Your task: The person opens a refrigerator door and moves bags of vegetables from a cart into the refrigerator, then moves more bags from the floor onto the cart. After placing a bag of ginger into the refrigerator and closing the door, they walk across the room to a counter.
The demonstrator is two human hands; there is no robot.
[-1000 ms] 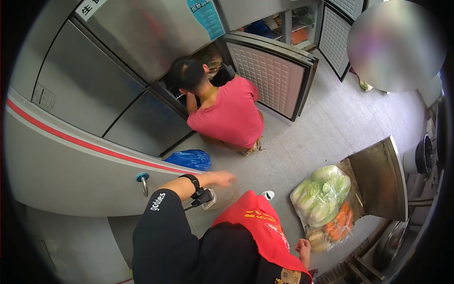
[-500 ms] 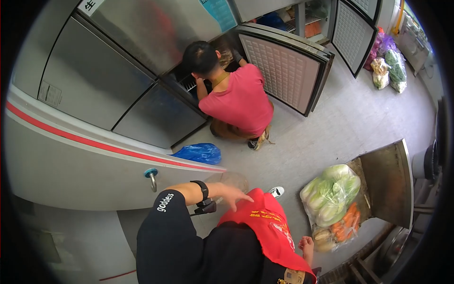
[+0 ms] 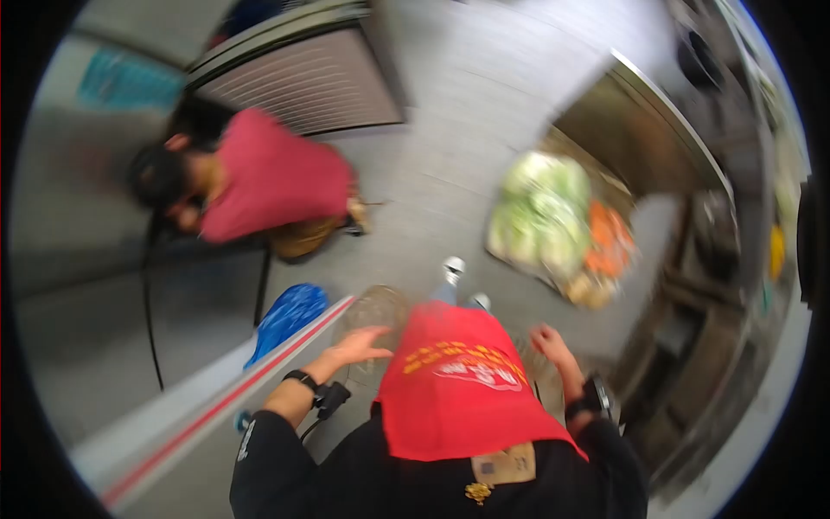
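Observation:
My left hand (image 3: 359,344) is open, its fingers stretched out beside the red apron (image 3: 450,381) on my body, and it holds nothing. A clear, roundish see-through thing (image 3: 378,313), perhaps a plastic bag, lies on the floor just beyond it. On the other side of the apron my right hand (image 3: 550,342) hangs in the air with its fingers curled in. Nothing shows in that hand, though motion blurs it. Ahead of it on the floor sit clear-bagged Chinese cabbages (image 3: 545,212), with carrots (image 3: 609,238) and pale brown roundish vegetables (image 3: 590,290) beside them.
A co-worker in a red shirt (image 3: 277,177) crouches at the steel fridge by its open door (image 3: 303,82). Near my left lie a blue plastic bag (image 3: 298,313) and a red-striped white edge (image 3: 233,394). A metal panel (image 3: 653,130) stands beyond the vegetables.
My view has swung right, so the fridge and the crouching person sit farther left. More of my right arm shows. My left hand has moved off the apron to its side.

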